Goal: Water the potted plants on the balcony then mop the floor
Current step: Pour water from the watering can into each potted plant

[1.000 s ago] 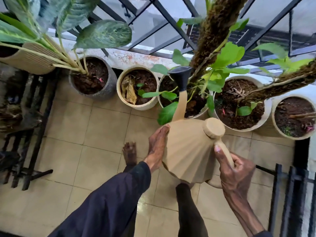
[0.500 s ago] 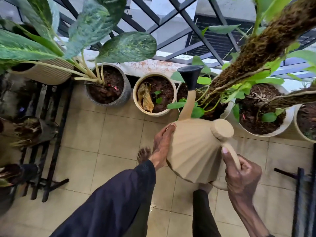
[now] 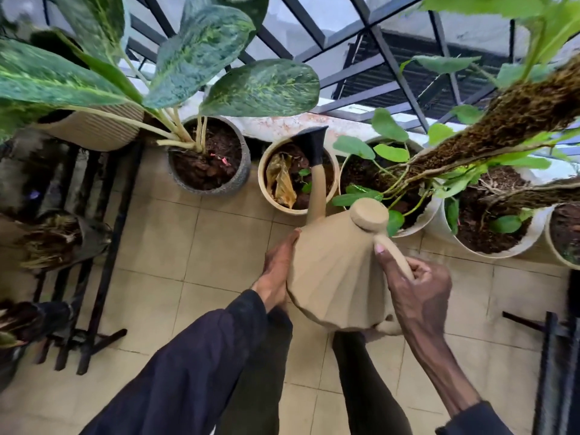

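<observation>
I hold a tan ribbed watering can over the tiled floor. My right hand grips its handle, and my left hand lies flat against its left side. Its black spout head hangs over a cream pot with dark soil and a dried yellow leaf. To the left a grey pot carries big mottled green leaves. To the right stand white pots with vines on mossy poles.
A black metal rack with more plants stands at the left. Another black frame stands at the right edge. A metal railing runs behind the pots. Beige floor tiles lie open between rack and legs.
The can has swung left: its spout head was over the white vine pot and now sits over the cream pot. The view has shifted left and closer.
</observation>
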